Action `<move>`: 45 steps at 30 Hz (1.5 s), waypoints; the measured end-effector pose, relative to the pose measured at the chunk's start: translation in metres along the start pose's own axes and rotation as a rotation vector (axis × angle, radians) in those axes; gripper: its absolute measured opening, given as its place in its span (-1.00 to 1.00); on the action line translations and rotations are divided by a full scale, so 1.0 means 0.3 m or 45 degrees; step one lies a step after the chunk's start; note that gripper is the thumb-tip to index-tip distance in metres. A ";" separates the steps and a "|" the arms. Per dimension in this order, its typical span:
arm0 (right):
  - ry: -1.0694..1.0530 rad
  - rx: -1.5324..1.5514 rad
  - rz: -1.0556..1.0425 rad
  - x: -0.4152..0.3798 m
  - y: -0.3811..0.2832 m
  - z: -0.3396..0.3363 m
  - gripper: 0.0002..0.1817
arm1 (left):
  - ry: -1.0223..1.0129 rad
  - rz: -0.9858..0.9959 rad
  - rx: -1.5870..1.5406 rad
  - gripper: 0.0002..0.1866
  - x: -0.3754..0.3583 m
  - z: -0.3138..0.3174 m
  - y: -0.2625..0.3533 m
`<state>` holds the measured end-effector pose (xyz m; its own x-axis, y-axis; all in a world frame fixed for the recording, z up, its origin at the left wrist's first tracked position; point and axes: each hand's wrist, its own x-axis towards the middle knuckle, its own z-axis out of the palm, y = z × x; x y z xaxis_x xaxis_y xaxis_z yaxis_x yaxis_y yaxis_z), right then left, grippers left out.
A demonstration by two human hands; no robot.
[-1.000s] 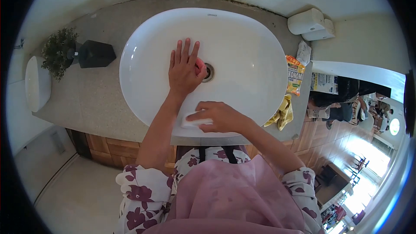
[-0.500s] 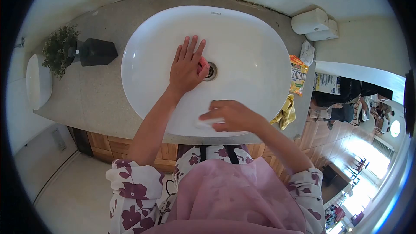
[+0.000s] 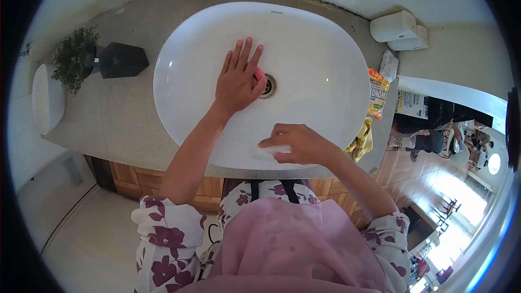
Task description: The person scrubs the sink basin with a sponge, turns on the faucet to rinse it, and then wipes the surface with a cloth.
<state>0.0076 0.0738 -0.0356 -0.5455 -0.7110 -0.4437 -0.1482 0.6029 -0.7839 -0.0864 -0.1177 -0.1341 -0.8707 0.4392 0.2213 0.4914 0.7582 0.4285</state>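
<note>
My left hand (image 3: 235, 84) lies flat inside the white basin (image 3: 320, 49), fingers stretched out and slightly apart. Beneath its palm, showing between thumb and index finger, is a pink piece (image 3: 259, 76), perhaps a sponge or cloth; most of it is hidden. The metal drain (image 3: 268, 86) is right beside the thumb. At the basin's near side, my right hand (image 3: 298, 144) has its fingers curled around a small white object (image 3: 273, 151). Motion blur and the white basin behind it keep me from making out its kind.
To the left on the grey counter (image 3: 125, 114) stand a dark dispenser bottle (image 3: 125, 59) and a green plant (image 3: 73, 59). Right of the basin lie a yellow packet (image 3: 377, 93), a yellow cloth (image 3: 362, 140) and a white crumpled packet (image 3: 388, 65). People are in the background at right.
The view has shifted slightly, moving the basin up and right in the picture. My right hand appears a little farther right, still with the white object. The left hand keeps its place by the drain.
</note>
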 end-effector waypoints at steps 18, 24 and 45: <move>0.110 0.142 -0.201 0.189 -0.046 0.026 -0.55 | -0.030 0.003 -0.003 -0.21 0.006 -0.004 -0.004; -0.359 0.022 0.000 0.041 0.041 -0.129 -0.57 | 0.003 -0.013 -0.056 -0.21 -0.001 0.000 -0.004; -0.104 0.009 -0.357 0.240 -0.062 -0.034 -0.57 | -0.013 -0.021 -0.017 -0.20 0.006 0.005 -0.006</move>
<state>-0.0372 0.0152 -0.0485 -0.4158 -0.8765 -0.2425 -0.2776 0.3763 -0.8839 -0.0889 -0.1175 -0.1359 -0.8785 0.4315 0.2053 0.4765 0.7590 0.4437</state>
